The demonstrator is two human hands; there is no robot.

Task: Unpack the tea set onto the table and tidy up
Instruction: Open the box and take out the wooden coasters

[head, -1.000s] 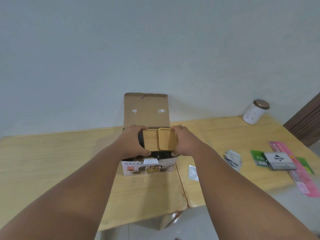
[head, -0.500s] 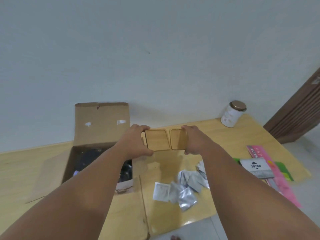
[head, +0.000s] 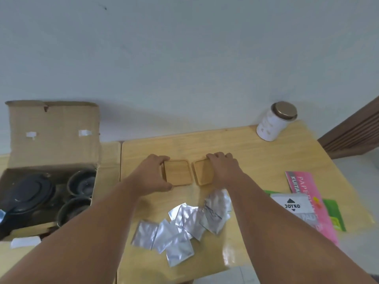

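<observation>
Where papers lie — grey pack reads "JOYKO".

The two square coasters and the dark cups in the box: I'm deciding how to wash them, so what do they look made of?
Coasters: likely bamboo or light wood, matte, tan with faint grain. Cups: apparently dark ceramic with a dull glaze; too blurred to confirm.

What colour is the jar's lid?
Bronze-brown, metallic lid on a white jar; head view.
</observation>
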